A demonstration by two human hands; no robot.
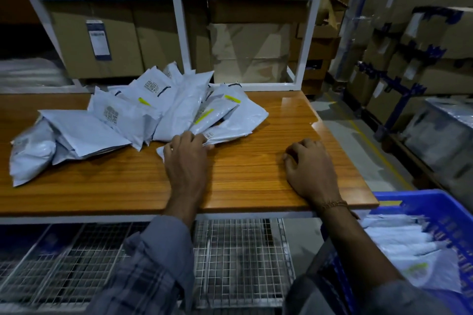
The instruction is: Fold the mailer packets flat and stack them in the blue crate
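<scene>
Mailer packets: loose heap, tabletop rear-left. Your left hand pinches nearest packet; right hand rests loosely curled, holding nothing, near right edge. Draw one packet clear, press flat with both palms, then stack in blue crate.

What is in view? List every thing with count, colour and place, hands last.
mailer packets: loose pile, exact count unclear, white-grey, left and middle of table.
table: one, orange-brown wood, centre.
blue crate: one, lower right beside table, white packets inside.
cardboard boxes: many, brown, white rack behind table and stacks at right.
wire mesh shelf: one, grey, under table.
left hand: on the nearest packet's edge, grip unclear.
right hand: rests on bare table, fingers curled, holding nothing.
</scene>
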